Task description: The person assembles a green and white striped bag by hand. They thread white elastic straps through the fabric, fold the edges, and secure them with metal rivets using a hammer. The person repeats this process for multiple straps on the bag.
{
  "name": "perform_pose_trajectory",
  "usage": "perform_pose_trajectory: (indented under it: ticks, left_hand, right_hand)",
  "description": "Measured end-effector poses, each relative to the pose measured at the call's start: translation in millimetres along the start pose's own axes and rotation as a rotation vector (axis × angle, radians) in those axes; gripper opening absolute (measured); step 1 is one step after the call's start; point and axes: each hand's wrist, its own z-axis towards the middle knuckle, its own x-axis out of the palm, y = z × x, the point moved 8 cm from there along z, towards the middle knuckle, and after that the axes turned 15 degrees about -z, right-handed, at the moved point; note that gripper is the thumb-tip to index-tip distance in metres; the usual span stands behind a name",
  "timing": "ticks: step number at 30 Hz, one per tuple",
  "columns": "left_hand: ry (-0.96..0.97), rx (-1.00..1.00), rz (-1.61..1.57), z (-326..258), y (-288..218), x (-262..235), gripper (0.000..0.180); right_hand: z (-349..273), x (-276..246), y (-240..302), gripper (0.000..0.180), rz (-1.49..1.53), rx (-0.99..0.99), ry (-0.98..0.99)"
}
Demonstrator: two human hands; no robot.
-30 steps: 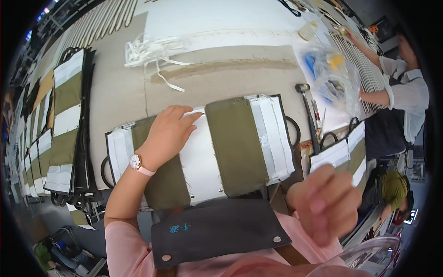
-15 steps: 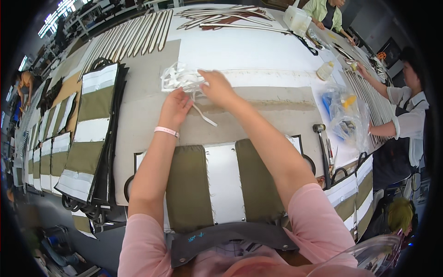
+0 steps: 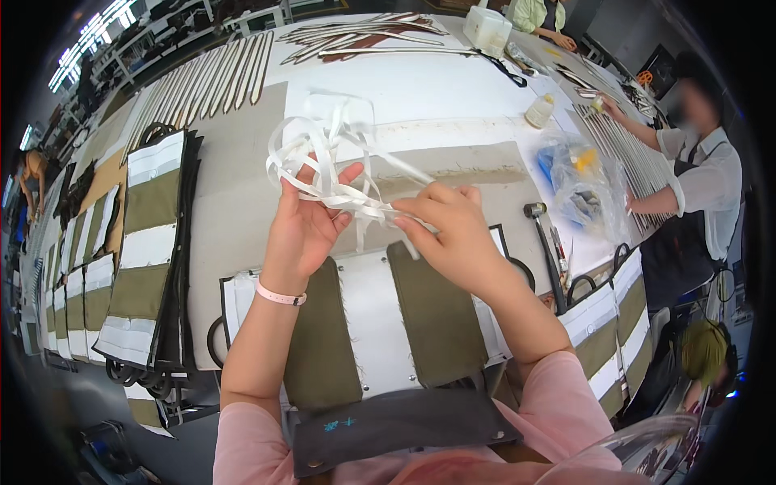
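Note:
A tangled bundle of white ribbon (image 3: 325,158) is raised above the table between my hands. My left hand (image 3: 301,234), palm up with curled fingers, holds the loops from below. My right hand (image 3: 453,242) pinches strands at the bundle's right side between thumb and fingers. Some ribbon ends hang loose, and one runs off behind my right fingers. Below my hands, at the table's near edge, lies an olive and white striped fabric panel (image 3: 373,323) with small metal studs and black loop handles; my forearms cover parts of it.
Stacked striped panels (image 3: 145,234) stand at left. Long pale strips (image 3: 218,77) lie at the far side. On the right are a hammer (image 3: 546,250), a clear plastic bag (image 3: 578,190), a small bottle (image 3: 539,111) and a white container (image 3: 487,31). A co-worker (image 3: 703,162) handles strips there.
Both hands have lifted the white ribbon off the table and drawn it nearer to me. My right hand has moved right and down, spreading the tangle out. The view has shifted slightly.

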Motion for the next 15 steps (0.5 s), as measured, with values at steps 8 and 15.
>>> perform_pose_trajectory:
  ticks: [8, 15]
  left_hand:
    - [0.271, -0.147, -0.181, -54.8, 45.6, 23.6, 0.086]
    - [0.34, -0.207, -0.254, -80.2, 64.6, 28.2, 0.09]
  right_hand:
    - [-68.4, -45.3, -24.5, 0.035, 0.361, 0.276, -0.332]
    - [-74.3, 14.9, -36.2, 0.028, 1.207, 0.49, 0.034]
